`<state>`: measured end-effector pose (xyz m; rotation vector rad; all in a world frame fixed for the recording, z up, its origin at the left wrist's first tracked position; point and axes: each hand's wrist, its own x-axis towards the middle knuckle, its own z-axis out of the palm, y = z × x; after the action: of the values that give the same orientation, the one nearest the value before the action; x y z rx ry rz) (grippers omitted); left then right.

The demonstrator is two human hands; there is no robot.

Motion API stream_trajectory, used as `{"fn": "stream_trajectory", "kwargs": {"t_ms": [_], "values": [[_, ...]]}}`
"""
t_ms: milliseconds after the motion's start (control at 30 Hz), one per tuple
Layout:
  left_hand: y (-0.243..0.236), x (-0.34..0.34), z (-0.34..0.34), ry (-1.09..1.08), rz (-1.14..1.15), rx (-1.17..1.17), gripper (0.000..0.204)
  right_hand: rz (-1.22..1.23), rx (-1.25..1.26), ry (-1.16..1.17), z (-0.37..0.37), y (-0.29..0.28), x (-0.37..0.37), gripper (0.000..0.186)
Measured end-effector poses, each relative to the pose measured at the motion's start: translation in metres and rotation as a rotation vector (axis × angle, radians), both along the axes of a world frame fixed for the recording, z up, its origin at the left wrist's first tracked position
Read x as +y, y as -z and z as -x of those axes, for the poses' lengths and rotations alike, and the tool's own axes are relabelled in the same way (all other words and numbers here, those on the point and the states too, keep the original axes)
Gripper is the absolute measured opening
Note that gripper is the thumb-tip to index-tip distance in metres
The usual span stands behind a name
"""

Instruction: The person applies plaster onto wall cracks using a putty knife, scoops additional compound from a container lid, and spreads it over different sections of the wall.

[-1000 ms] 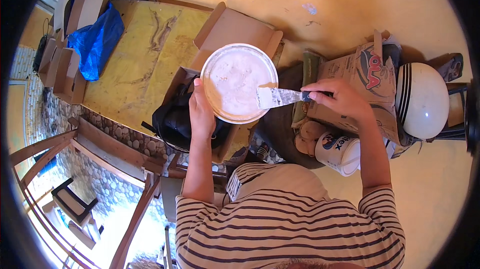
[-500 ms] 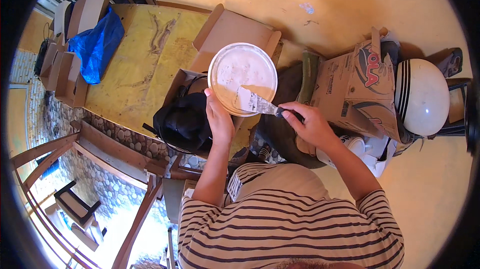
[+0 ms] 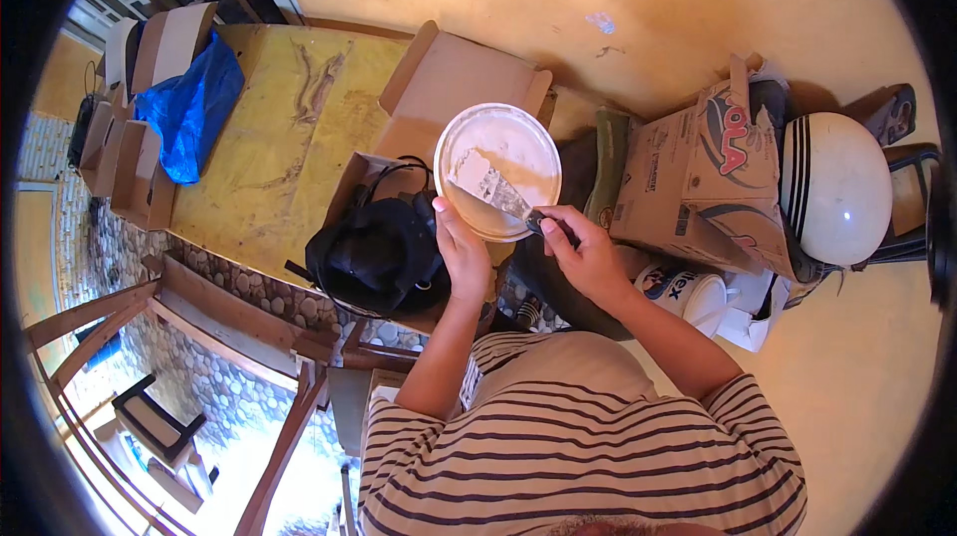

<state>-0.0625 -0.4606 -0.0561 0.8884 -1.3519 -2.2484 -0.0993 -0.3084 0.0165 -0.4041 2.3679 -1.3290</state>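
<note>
A shallow round white lid (image 3: 523,142), smeared with whitish paste, is held up level in front of me. My left hand (image 3: 465,255) grips it at its near left edge, thumb by the rim and the other fingers mostly hidden below. In my right hand (image 3: 586,259) is a putty knife (image 3: 509,201), its dark handle wrapped by my fingers. The metal blade reaches in over the lid from the near right, pointing to the left. White paste (image 3: 471,168) covers the blade's tip. Whether the blade touches the lid I cannot tell.
Beyond the lid, an open cardboard box (image 3: 469,67) lies on a yellow table (image 3: 264,107), with a black bag (image 3: 369,257) nearer. A blue plastic bag (image 3: 194,107) is far left. To the right are a cardboard carton (image 3: 688,167), a white helmet (image 3: 837,192) and a white bucket (image 3: 688,297).
The lid and my left hand have shifted slightly right and nearer to me. The putty knife's blade has moved to the left part of the lid and tilted differently, with paste at its tip.
</note>
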Motion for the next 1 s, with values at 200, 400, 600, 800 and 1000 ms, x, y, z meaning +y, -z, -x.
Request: {"fn": "stream_trajectory", "kwargs": {"t_ms": [200,400,600,800,1000], "values": [[-0.014,-0.006,0.001,-0.062,-0.156,-0.053,0.068,0.149,-0.243,0.207,0.031,-0.007,0.016,0.029],[0.008,-0.016,-0.001,-0.122,-0.16,0.004,0.069,-0.305,0.165,0.295,0.138,0.004,0.076,0.045],[0.013,-0.02,-0.003,-0.155,-0.195,-0.012,0.069,-0.683,0.308,0.33,0.227,-0.035,0.063,0.041],[0.014,-0.022,-0.008,-0.127,-0.21,-0.014,0.07,-0.933,0.335,0.152,0.313,-0.039,0.083,0.035],[0.022,-0.03,-0.017,-0.152,-0.185,-0.06,0.07,-0.866,0.059,0.285,0.332,-0.075,0.045,0.029]]}}
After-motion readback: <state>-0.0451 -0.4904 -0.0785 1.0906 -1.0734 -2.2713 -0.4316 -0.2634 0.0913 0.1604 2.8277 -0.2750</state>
